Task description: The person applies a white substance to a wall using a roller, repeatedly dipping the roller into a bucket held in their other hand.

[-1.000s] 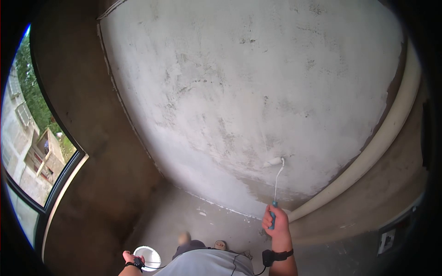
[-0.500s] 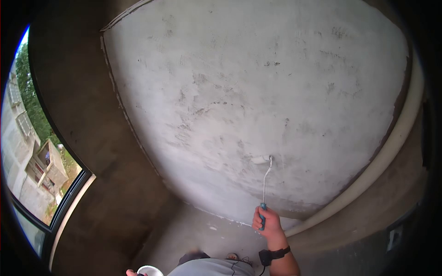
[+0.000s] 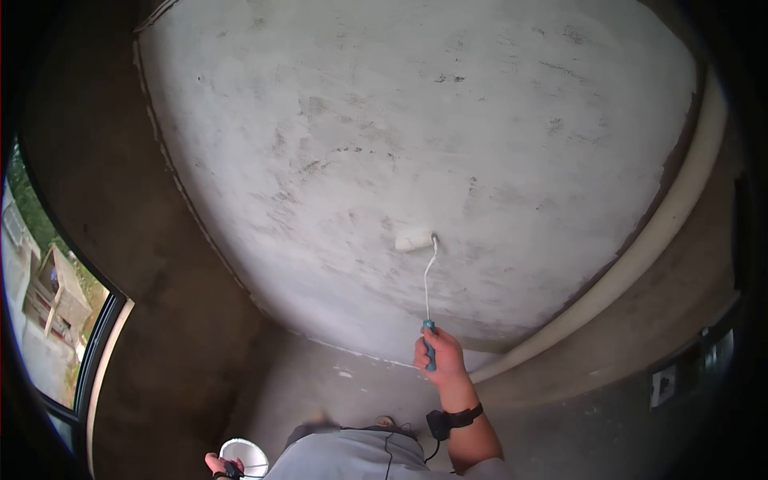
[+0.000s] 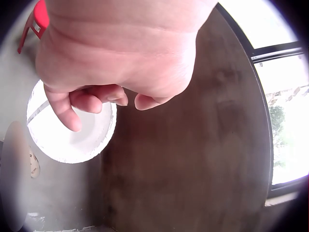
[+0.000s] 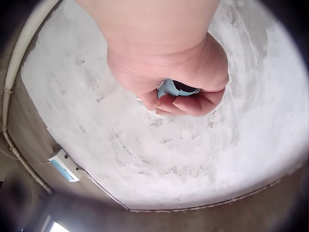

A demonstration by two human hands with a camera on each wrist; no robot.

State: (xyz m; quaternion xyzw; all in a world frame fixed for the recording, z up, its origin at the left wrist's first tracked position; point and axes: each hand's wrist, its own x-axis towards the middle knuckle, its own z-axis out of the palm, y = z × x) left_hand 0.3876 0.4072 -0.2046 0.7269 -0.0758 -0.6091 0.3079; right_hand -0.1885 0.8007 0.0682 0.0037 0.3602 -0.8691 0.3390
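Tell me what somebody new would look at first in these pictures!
Probably the big, patchy white wall filling the middle of the head view, with a white paint roller in front of it, its blue handle gripped by the right hand. Next, the white bucket held by the left hand, low and left of centre.

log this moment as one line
right hand: grips paint roller | paint roller: against patchy white wall | left hand: holds white bucket

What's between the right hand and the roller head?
The bent rod and the top of the handle; the head view shows both.
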